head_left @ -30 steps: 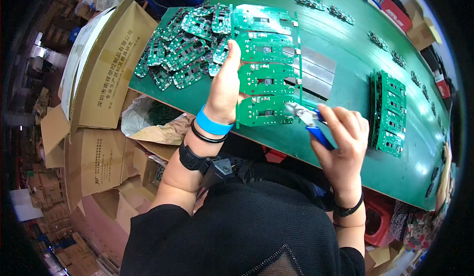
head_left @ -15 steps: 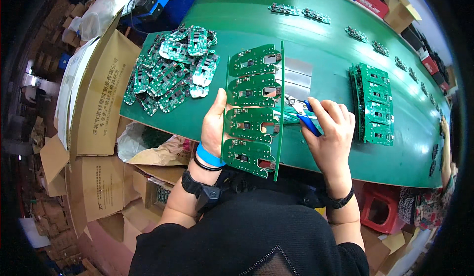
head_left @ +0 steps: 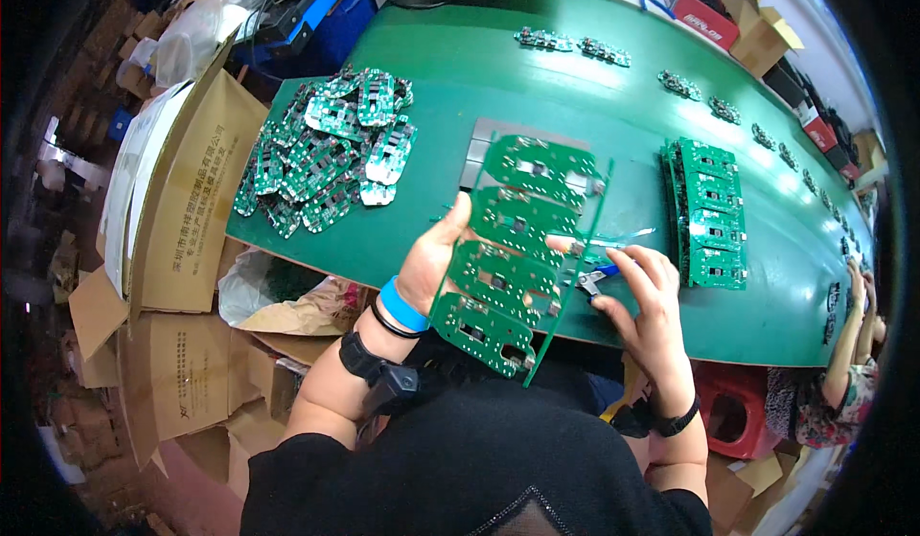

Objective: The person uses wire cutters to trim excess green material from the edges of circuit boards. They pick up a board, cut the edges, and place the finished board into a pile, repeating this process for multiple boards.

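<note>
My left hand [head_left: 428, 263] grips a green circuit board panel [head_left: 495, 280] by its left side, with several boards joined in a column. A narrow green edge rail [head_left: 572, 282] runs along the panel's right side. My right hand [head_left: 654, 311] is closed on blue-handled side cutters [head_left: 596, 275], whose metal jaws are at the rail; whether the blades touch it I cannot tell. Behind the panel a grey metal plate [head_left: 476, 143] lies on the green table [head_left: 460, 52], partly hidden. Thin cut strips [head_left: 628, 238] lie near the cutters.
Loose circuit boards [head_left: 331, 158] are piled at the left. A stack of board panels [head_left: 712, 215] stands at the right. Small board groups [head_left: 606, 51] line the far side. An open cardboard box [head_left: 196, 201] adjoins the left edge. Another person's arms [head_left: 848, 340] reach in at far right.
The panel has shifted right and down and now tilts, its top leaning right. My right hand and the cutters have moved lower, against the rail. The other person's arms have come into view.
</note>
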The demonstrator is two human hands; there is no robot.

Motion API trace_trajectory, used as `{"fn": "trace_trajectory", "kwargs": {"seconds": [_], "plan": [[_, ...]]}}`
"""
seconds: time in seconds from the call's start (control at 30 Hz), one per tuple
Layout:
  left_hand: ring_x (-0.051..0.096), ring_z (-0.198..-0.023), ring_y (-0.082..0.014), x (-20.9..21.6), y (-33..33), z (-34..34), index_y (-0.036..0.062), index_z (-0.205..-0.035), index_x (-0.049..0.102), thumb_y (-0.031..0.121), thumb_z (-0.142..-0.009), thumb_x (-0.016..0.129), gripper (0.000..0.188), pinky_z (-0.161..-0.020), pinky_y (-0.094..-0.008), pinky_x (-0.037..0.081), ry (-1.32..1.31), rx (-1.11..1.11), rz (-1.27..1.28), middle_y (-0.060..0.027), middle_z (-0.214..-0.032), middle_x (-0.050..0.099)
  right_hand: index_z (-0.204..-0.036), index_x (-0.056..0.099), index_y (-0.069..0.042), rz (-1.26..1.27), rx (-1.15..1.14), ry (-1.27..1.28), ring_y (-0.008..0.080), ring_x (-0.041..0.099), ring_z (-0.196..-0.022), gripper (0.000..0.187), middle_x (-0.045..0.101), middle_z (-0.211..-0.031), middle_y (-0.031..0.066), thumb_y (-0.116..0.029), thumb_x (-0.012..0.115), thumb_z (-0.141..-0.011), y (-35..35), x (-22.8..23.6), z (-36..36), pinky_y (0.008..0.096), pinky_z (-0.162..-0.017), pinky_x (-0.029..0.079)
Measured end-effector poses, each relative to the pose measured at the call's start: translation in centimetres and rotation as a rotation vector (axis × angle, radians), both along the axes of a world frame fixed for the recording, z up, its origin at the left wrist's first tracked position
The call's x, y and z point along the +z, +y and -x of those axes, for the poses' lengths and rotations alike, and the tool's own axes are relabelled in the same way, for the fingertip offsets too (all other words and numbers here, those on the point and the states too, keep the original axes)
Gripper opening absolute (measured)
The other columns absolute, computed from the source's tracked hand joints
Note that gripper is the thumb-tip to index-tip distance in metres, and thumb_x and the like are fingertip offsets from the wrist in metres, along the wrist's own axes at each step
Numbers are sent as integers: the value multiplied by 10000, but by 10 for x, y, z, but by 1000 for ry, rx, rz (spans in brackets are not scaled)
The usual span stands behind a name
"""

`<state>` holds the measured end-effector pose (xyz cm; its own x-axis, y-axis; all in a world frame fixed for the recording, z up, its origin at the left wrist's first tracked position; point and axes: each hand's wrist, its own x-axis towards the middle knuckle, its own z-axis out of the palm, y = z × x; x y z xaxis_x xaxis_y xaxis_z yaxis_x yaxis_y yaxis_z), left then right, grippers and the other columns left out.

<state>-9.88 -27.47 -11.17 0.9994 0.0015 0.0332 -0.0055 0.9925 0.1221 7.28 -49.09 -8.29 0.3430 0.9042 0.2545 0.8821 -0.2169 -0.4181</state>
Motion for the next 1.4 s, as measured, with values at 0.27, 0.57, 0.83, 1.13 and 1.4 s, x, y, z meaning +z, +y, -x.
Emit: {"fn": "trace_trajectory", "kwargs": {"seconds": [0.27,0.57,0.83,1.13,1.4], "plan": [[486,-1292,-400,10,-2,-3,40,-1514,244,542,-1027,235,700,-1035,-557,446,109,-29,-308,-257,-1462,407,-926,671,-22,-160,107,391,287,659,-762,98,656,-802,126,-27,681,-829,40,12,1,360,-703,523],[615,-881,-170,127,104,-59,-4,-1125,601,144,-878,691,301,-787,-299,489,-168,335,-2154,-99,-963,663,-799,705,-26,-1,80,257,341,643,-725,95,639,-747,147,-120,716,-798,63,10,1,404,-682,515],[679,-878,-317,86,107,-121,94,-1039,692,228,-790,740,287,-767,-432,528,-8,309,-2783,-124,-895,703,-748,623,-30,-22,180,5,340,595,-798,147,577,-774,139,-125,637,-860,77,-18,8,433,-735,506],[667,-901,-349,79,94,-123,139,-1146,637,254,-820,710,353,-767,-459,529,36,223,-2929,-132,-954,700,-810,612,-9,-65,131,-64,343,595,-881,116,592,-864,147,-111,664,-825,89,-23,-12,438,-789,491],[667,-861,-366,73,110,-135,154,-1163,616,249,-839,699,348,-732,-462,534,-102,265,-2892,-144,-932,697,-1102,629,19,-76,195,-85,361,586,-1125,263,633,-1163,183,-46,620,-847,90,-37,-23,416,-968,479]]}}
